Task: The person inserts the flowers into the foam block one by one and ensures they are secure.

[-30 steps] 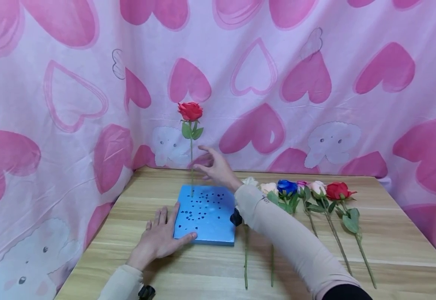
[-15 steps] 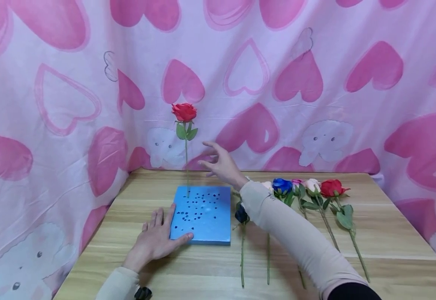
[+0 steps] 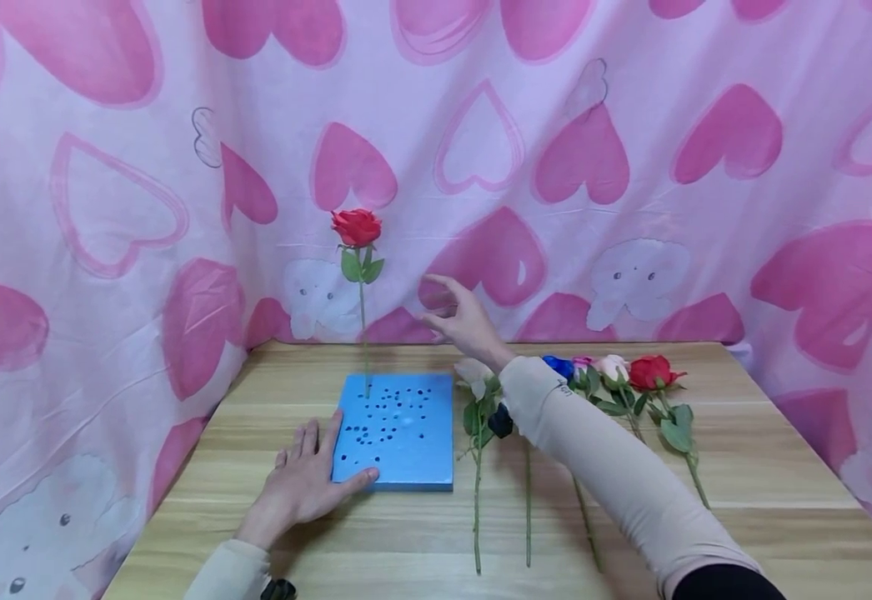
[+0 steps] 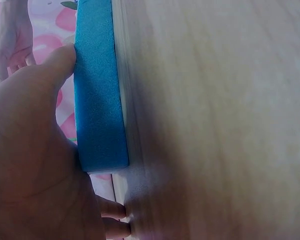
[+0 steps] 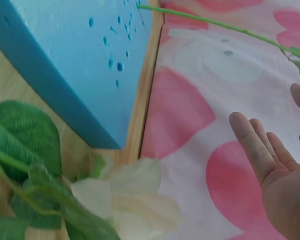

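Note:
A blue foam block [image 3: 413, 461] dotted with small holes lies on the table. From its back left part a red rose [image 3: 357, 227] stands upright, the stem's lower end in the block. My left hand [image 3: 304, 485] rests at the block's front left corner, thumb on the top edge and straight fingers along the left side. In the left wrist view the thumb lies against the block's edge [image 4: 101, 90]. My right hand [image 3: 469, 321] hangs in the air right of the rose, fingers spread and holding nothing. The right wrist view shows it apart from the green stem [image 5: 205, 20].
Right of the block several flowers lie in a row on the wooden table [image 3: 376, 550]: a white rose [image 3: 473, 372], a blue one [image 3: 558, 367], a pale pink one [image 3: 612, 368] and a red one [image 3: 654, 372]. My right forearm crosses over their stems. A heart-patterned curtain [image 3: 421, 100] hangs behind.
My right hand has drawn away from the rose's stem to the right. The left hand keeps its place on the block, and the whole head view has shifted slightly.

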Action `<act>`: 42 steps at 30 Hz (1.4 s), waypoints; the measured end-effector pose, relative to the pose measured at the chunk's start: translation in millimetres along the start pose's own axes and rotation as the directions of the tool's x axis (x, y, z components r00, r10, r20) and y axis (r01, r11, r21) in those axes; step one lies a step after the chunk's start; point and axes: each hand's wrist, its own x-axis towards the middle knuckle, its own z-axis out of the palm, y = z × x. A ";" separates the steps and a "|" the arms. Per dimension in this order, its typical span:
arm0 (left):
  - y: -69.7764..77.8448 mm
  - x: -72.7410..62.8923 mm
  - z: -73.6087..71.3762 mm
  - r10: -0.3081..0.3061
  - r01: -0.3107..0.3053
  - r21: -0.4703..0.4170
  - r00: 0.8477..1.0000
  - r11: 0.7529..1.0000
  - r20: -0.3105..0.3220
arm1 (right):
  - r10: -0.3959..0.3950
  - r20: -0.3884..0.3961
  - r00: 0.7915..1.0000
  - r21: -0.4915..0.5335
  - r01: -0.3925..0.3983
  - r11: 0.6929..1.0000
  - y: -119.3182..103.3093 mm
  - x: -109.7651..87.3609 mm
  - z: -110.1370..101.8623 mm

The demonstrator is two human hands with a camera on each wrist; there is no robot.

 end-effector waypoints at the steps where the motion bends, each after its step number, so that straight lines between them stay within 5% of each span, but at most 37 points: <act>1: 0.1 0.2 0.2 0.001 -0.001 -0.001 1.000 1.000 0.001 | -0.001 -0.002 1.000 -0.008 0.001 1.000 0.0 -0.5 -2.6; 23: -0.4 -0.6 -0.9 0.009 -0.009 0.001 1.000 1.000 0.005 | -0.008 -0.062 0.998 -0.043 0.005 0.999 -9.2 -11.2 -58.6; 42: -2.8 0.3 1.1 0.024 -0.024 0.010 1.000 1.000 -0.002 | 0.007 -0.083 0.996 0.035 -0.004 0.999 -14.1 -30.8 -112.4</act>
